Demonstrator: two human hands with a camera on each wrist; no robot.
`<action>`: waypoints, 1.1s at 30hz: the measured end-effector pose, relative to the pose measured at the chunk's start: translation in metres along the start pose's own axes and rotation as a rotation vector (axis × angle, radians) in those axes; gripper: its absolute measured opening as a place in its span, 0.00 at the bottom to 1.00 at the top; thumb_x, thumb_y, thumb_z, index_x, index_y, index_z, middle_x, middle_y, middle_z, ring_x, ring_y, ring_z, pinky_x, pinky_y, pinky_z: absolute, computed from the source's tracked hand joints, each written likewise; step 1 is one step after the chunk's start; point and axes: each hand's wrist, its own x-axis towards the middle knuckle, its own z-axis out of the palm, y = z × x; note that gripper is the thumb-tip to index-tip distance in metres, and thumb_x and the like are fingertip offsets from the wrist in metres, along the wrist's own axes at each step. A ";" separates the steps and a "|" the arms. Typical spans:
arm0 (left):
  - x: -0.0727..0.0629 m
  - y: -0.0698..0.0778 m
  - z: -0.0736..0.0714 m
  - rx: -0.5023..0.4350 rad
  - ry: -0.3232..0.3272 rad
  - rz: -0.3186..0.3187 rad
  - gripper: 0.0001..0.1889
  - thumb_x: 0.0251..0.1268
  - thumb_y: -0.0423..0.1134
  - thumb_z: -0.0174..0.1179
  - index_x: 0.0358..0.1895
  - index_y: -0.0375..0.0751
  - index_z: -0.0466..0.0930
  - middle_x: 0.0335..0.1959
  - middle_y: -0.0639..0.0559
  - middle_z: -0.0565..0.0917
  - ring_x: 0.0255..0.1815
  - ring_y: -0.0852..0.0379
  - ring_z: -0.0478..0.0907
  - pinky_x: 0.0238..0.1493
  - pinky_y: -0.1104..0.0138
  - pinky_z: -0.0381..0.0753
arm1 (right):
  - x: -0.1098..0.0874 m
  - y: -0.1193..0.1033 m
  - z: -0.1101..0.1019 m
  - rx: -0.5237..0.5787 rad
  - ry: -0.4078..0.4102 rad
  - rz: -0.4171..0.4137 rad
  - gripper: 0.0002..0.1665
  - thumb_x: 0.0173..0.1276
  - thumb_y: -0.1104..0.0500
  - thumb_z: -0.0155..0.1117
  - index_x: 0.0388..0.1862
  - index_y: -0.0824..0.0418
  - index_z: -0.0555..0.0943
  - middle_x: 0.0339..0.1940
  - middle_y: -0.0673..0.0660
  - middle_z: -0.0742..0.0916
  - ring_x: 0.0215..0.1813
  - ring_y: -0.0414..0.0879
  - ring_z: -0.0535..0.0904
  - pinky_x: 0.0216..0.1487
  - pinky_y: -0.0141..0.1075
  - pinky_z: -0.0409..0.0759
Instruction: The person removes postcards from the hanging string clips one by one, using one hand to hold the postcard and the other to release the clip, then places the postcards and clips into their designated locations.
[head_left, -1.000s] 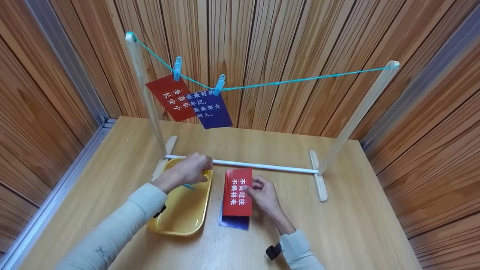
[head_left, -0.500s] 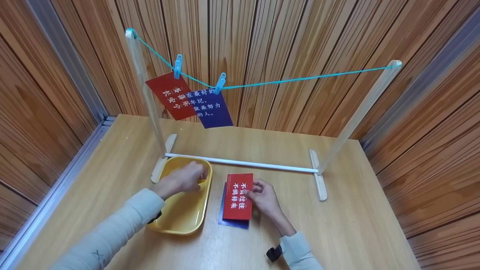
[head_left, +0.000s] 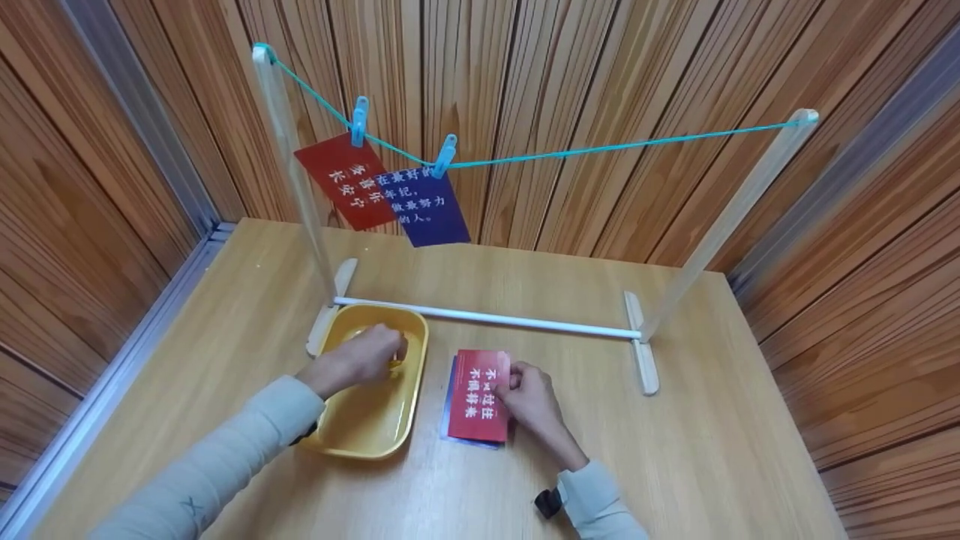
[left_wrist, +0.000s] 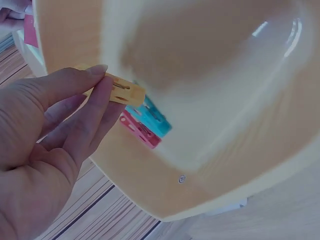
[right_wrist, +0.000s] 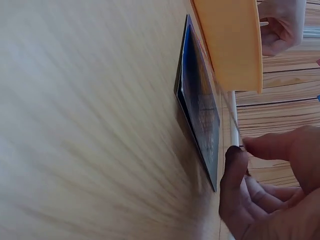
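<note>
Left hand (head_left: 364, 355) pinches a yellow clothespin (left_wrist: 126, 93) over the yellow tray (head_left: 367, 424); right hand (head_left: 534, 399) pinches a red card (head_left: 480, 395). Beyond, I see a clipped blue card (head_left: 429, 213) hanging.

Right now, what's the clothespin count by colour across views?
Blue clothespins: 3 (two on the cord, one in the tray)
Yellow clothespin: 1 (left hand)
Pink clothespin: 1 (tray)
Total: 5 visible

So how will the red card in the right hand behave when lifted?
The red card is probably stiff: it looks flat though the right hand pinches only one side. Seen edge-on by the right wrist camera, it looks thin, so likely light. Gripped off-center, it may pivot between the fingers.
</note>
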 end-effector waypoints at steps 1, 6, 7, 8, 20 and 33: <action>-0.001 -0.001 0.001 0.012 -0.002 -0.002 0.08 0.61 0.21 0.66 0.41 0.32 0.90 0.37 0.41 0.90 0.31 0.52 0.78 0.37 0.59 0.86 | 0.000 -0.001 0.000 -0.023 0.001 0.006 0.18 0.72 0.63 0.69 0.57 0.71 0.81 0.31 0.56 0.87 0.28 0.42 0.82 0.25 0.29 0.77; -0.002 -0.003 0.003 0.047 -0.021 -0.016 0.10 0.66 0.23 0.65 0.47 0.32 0.90 0.42 0.39 0.91 0.35 0.50 0.82 0.41 0.57 0.89 | -0.001 -0.002 -0.001 -0.114 -0.002 0.026 0.16 0.72 0.61 0.69 0.54 0.69 0.82 0.29 0.55 0.85 0.26 0.41 0.79 0.24 0.29 0.72; -0.002 -0.003 0.003 0.050 -0.025 -0.019 0.10 0.66 0.23 0.65 0.48 0.32 0.90 0.42 0.39 0.91 0.35 0.50 0.82 0.41 0.58 0.88 | -0.001 -0.002 -0.001 -0.122 -0.002 0.035 0.16 0.72 0.61 0.70 0.54 0.68 0.83 0.29 0.55 0.85 0.26 0.41 0.79 0.25 0.29 0.73; -0.001 -0.003 0.003 0.052 -0.031 -0.021 0.10 0.66 0.23 0.65 0.48 0.32 0.90 0.43 0.39 0.91 0.35 0.50 0.82 0.40 0.59 0.88 | -0.001 -0.002 -0.001 -0.131 -0.001 0.047 0.16 0.72 0.60 0.70 0.53 0.68 0.82 0.29 0.55 0.85 0.26 0.42 0.78 0.25 0.30 0.73; -0.002 -0.006 0.011 0.119 -0.081 -0.015 0.08 0.66 0.25 0.65 0.39 0.40 0.91 0.27 0.50 0.84 0.29 0.53 0.73 0.34 0.63 0.77 | -0.001 -0.003 0.004 -0.195 0.021 0.103 0.22 0.68 0.58 0.75 0.54 0.67 0.78 0.31 0.55 0.84 0.28 0.43 0.77 0.26 0.31 0.71; -0.002 -0.014 0.019 0.159 -0.055 -0.040 0.03 0.67 0.28 0.67 0.36 0.40 0.87 0.24 0.52 0.78 0.28 0.52 0.74 0.36 0.62 0.78 | 0.000 -0.001 0.006 -0.242 0.030 0.075 0.25 0.65 0.59 0.76 0.55 0.67 0.77 0.39 0.59 0.86 0.31 0.45 0.77 0.30 0.33 0.72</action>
